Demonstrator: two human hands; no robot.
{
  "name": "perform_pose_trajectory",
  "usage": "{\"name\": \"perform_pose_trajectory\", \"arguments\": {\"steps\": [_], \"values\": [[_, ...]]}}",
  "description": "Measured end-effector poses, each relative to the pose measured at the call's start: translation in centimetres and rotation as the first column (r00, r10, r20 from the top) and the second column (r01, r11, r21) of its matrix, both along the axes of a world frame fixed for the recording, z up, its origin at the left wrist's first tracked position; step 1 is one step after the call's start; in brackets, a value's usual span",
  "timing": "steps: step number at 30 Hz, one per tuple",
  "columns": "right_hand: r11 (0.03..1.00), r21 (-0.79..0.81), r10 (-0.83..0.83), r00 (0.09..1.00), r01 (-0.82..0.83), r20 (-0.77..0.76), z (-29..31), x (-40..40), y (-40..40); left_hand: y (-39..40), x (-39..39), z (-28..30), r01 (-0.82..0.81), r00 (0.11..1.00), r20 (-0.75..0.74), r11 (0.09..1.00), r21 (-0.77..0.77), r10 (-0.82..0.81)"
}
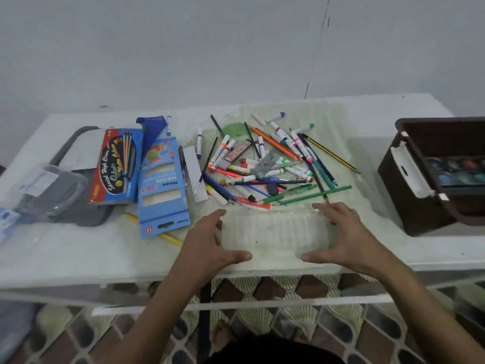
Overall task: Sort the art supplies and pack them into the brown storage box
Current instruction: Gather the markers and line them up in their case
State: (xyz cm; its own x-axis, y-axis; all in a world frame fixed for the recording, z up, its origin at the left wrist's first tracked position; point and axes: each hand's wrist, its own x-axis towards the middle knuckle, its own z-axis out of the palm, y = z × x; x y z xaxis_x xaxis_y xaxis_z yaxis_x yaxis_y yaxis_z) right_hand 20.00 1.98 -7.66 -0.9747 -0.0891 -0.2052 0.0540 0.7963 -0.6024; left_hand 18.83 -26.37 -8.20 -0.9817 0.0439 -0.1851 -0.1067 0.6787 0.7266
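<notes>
Brown storage box (409, 185) cut off (right edge); contents blurred.

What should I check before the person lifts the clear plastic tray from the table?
1. Left hand at the clear ribbed plastic tray: ok, at its left edge.
2. Right hand at the tray: ok, at its right edge.
3. Firm grip on the tray: cannot tell, fingers look spread.
4. Tray free of supplies: ok, the pile of markers and pencils lies behind it.
5. Brown plastic storage box open: ok, a paint palette is already inside.
6. Blue neon marker carton clear of the tray: ok, it lies left.
</notes>
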Motion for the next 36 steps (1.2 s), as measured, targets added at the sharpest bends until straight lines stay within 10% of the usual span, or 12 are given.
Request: {"name": "perform_pose_trajectory", "arguments": {"steps": [20, 36], "values": [[0.996, -0.081, -0.045, 0.999, 0.044, -0.003, -1.1, -1.5, 0.6, 0.9, -1.7, 0.5, 0.068, 0.994, 0.095, 0.982, -0.178, -0.051], [0.997, 0.074, 0.057, 0.964, -0.039, -0.260, -0.4, -9.2, -9.9, 0.2, -7.5, 1.3, -0.187, 0.982, -0.037, 0.938, -0.291, 0.184]]}}
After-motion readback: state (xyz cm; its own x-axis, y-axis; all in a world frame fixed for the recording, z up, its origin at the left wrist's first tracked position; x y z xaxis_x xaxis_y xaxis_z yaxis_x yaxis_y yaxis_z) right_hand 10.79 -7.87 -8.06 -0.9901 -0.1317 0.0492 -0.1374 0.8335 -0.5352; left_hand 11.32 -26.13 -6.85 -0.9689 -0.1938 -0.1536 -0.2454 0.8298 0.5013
